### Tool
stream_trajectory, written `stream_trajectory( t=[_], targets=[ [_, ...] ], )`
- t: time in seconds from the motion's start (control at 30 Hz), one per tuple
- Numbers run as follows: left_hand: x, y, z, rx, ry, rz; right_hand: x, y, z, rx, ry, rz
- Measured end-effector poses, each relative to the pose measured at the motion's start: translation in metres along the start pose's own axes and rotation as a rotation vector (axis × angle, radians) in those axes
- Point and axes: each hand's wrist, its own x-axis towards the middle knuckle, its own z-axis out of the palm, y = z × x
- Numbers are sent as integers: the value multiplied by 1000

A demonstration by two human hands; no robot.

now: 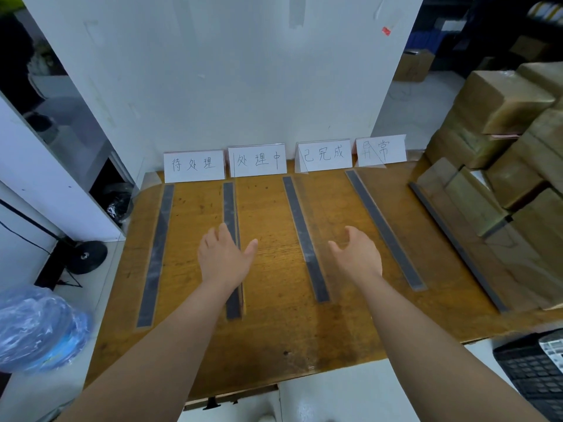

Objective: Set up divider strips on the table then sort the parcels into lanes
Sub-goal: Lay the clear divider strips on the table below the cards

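Parcels (499, 99): sat stacked right — boxy, taped, likely stiff and slick; take by opposite sides.
Strips (304, 236): lay flat, thin.
Left hand (224, 257): spread, empty.
Right hand (358, 257): loosely curled — empty.

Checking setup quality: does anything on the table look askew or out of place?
Mildly: the third label card looks tilted in its holder, and the parcel pile crowds against the far-right strip.
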Motion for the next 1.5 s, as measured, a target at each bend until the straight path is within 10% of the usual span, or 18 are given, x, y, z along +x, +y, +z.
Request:
stream_trajectory(
  t=[0.77, 1.5],
  targets=[
    [-45, 213, 50, -47, -80, 554, 5, 161, -136, -46, 246, 132],
    [-54, 361, 179, -52, -340, 375, 112, 338, -190, -86, -58, 86]
  ],
)
